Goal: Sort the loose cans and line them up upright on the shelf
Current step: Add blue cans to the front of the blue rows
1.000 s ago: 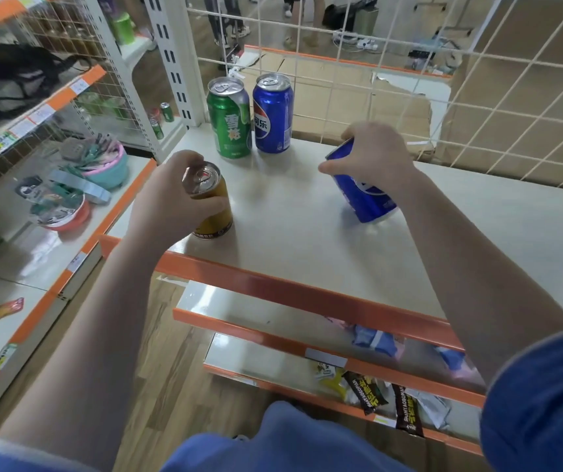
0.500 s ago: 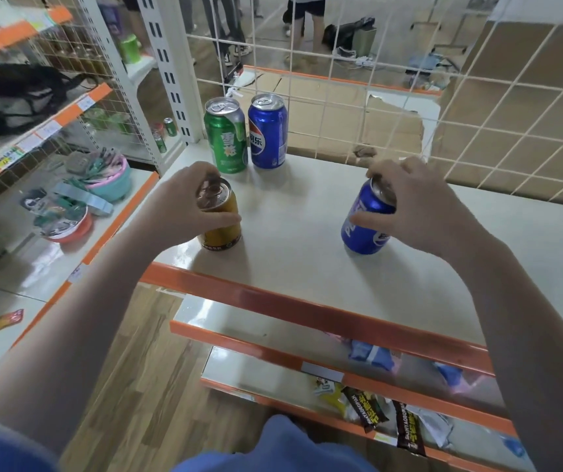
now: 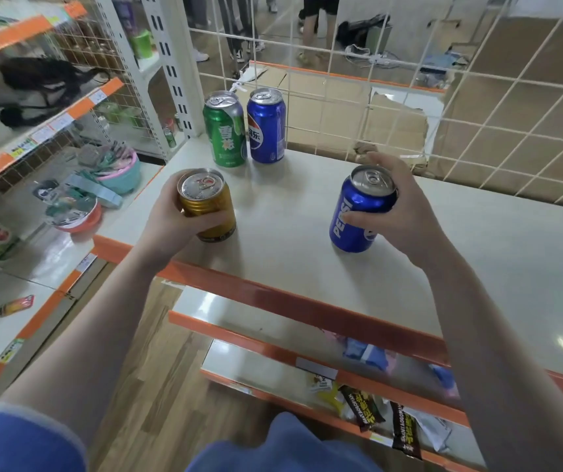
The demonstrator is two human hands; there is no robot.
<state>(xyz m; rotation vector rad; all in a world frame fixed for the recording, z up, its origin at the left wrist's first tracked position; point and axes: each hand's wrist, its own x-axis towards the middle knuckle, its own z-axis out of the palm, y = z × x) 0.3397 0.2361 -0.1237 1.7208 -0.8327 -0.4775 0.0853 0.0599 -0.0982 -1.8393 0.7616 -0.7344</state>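
Left hand (image 3: pixel 171 223) is wrapped around the gold can (image 3: pixel 209 206), right hand (image 3: pixel 399 212) around the blue can (image 3: pixel 358 216), both upright near the front of the shelf (image 3: pixel 290 240). The row to join, green can (image 3: pixel 225 129) and second blue can (image 3: pixel 267 126), sits further back-left by the wire grid (image 3: pixel 409 97), so the gold one's closer.

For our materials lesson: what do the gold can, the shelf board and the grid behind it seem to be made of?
Gold can: metal, likely aluminium; shiny silver lid with pull tab, ribbed glossy wall.
Shelf board: smooth cream surface with a faint sheen, perhaps painted metal or laminate; which one is unclear.
Grid: thin wire, coated white.
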